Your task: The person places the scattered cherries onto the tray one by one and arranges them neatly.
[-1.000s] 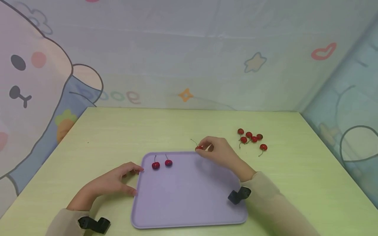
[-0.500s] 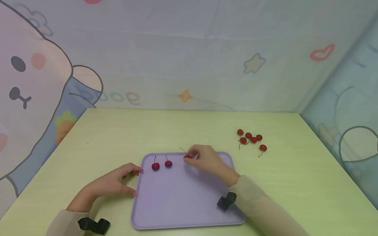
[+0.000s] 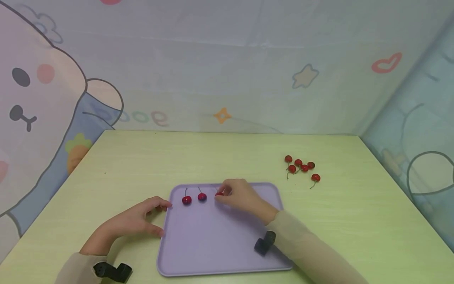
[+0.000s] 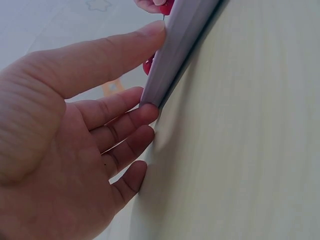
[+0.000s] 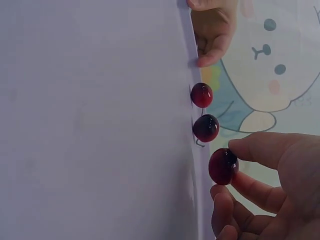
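Right hand (image 3: 239, 195) pinches a red cherry (image 3: 219, 193) low over the purple tray (image 3: 220, 244) — just beside two cherries (image 3: 194, 198) already lined up near its far edge. Left hand (image 3: 136, 219) rests relaxed, fingers touching the tray's left rim. Six more cherries (image 3: 301, 167) wait on the tabletop (image 3: 354, 221), well apart.
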The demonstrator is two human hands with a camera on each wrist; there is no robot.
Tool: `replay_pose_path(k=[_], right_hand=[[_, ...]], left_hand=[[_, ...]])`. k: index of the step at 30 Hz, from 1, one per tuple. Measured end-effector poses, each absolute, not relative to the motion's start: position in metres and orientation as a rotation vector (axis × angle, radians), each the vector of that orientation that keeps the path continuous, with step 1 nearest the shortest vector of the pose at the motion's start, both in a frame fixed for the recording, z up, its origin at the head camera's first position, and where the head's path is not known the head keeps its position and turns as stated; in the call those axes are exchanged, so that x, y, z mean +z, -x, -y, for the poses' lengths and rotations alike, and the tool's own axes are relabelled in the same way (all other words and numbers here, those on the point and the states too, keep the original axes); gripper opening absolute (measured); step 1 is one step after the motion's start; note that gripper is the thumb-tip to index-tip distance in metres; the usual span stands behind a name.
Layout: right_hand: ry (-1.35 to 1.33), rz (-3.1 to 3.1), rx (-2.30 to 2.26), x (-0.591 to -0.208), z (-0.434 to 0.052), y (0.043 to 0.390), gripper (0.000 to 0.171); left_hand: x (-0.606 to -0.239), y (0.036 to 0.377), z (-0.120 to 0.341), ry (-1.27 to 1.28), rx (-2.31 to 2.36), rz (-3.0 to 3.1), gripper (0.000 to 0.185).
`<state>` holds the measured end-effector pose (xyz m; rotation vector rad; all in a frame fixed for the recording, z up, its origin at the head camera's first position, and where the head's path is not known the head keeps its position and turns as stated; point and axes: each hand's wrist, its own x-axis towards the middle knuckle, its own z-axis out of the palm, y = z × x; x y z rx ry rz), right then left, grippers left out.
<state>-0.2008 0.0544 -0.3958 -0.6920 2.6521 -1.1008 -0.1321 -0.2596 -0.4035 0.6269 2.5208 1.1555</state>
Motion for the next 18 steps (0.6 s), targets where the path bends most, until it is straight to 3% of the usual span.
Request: replay_pose_path(k=[18], right_hand=[[0.661, -2.657, -1.018, -0.3951, -0.0483, 0.2000, 0.009]], left_hand=[[-0.4034, 0.1320, 0.2601, -0.609, 1.157, -2.515, 0.065]])
